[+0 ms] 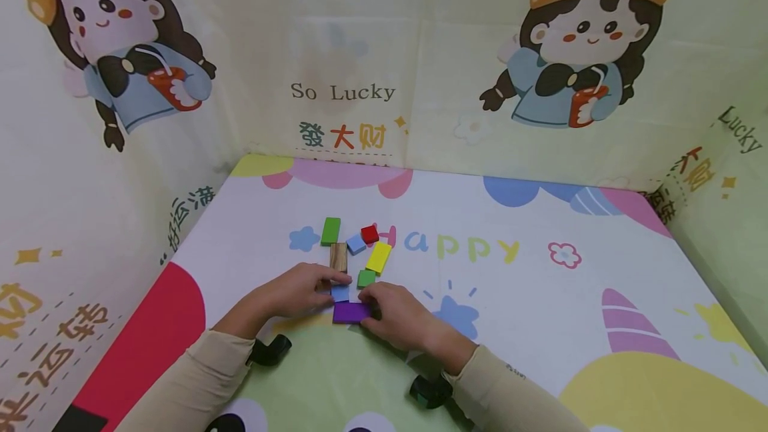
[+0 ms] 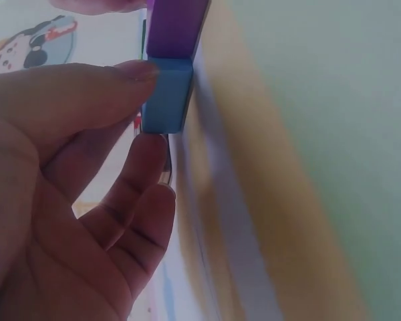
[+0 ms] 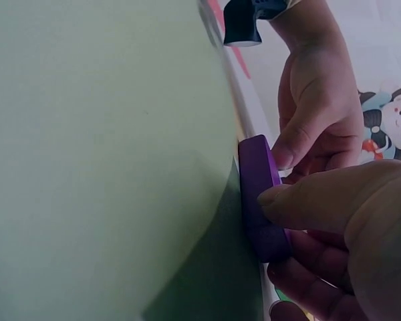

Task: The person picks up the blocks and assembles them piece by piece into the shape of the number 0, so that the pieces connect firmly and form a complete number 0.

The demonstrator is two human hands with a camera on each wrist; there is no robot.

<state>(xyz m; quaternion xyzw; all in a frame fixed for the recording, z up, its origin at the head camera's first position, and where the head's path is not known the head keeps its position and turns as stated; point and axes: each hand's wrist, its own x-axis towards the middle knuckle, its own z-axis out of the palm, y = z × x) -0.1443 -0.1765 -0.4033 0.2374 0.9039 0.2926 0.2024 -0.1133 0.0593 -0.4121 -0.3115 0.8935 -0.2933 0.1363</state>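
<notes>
Pinching with nearly closed fingers, left hand (image 1: 294,292) held blue block (image 1: 340,294), right hand (image 1: 397,314) held purple block (image 1: 351,313) at right end, small green block (image 1: 367,278) lay farther off.

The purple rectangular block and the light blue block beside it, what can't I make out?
Head view: the right end of the purple rectangular block, hidden by the right hand.
Left wrist view: one end of it, cut off by the top edge.
Right wrist view: the light blue block, apparently hidden behind the purple one.
</notes>
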